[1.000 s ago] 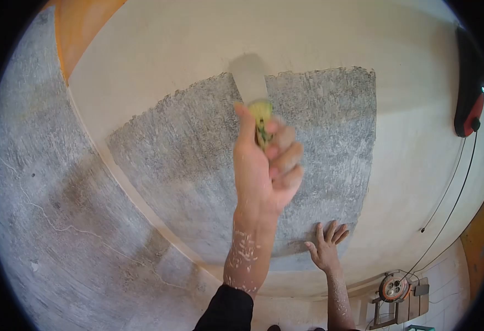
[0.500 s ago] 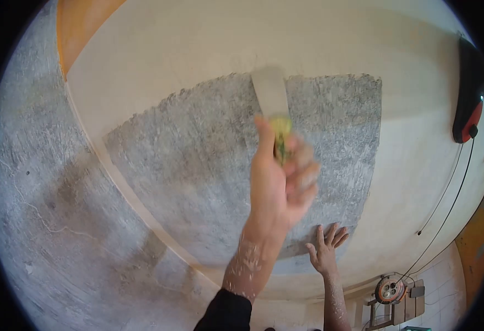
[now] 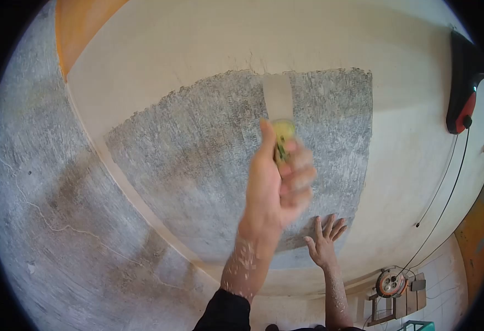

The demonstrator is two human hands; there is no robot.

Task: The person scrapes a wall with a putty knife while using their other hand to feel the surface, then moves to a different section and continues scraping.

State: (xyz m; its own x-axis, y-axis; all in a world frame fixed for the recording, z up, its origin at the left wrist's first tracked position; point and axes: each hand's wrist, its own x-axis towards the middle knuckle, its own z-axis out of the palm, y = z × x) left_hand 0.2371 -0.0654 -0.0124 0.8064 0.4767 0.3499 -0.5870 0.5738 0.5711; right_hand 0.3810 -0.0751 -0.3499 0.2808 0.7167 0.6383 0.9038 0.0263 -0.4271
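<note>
A scraper (image 3: 278, 99) with a broad flat blade and a yellow-green handle is gripped in my left hand (image 3: 279, 182), thumb along one side and fingers curled around the handle. The blade points upward, its tip near the ragged upper edge of a rough grey patch (image 3: 198, 149) in the cream wall surface (image 3: 319, 33). Lower right, my right hand (image 3: 323, 251) lies on the patch near its lower right corner, fingers spread, holding nothing. Pale flecks cover both forearms.
A black and red device (image 3: 463, 91) hangs at the right with cables running down. Below it, a cable reel (image 3: 391, 283) sits by a small wooden stool (image 3: 410, 302). A pale strip (image 3: 137, 204) borders the mottled grey surface (image 3: 60, 220) on the left.
The scraper blade has moved slightly down and right against the patch and stands more upright. Thin curled bits now show above the patch's upper edge. The view has shifted a little.
</note>
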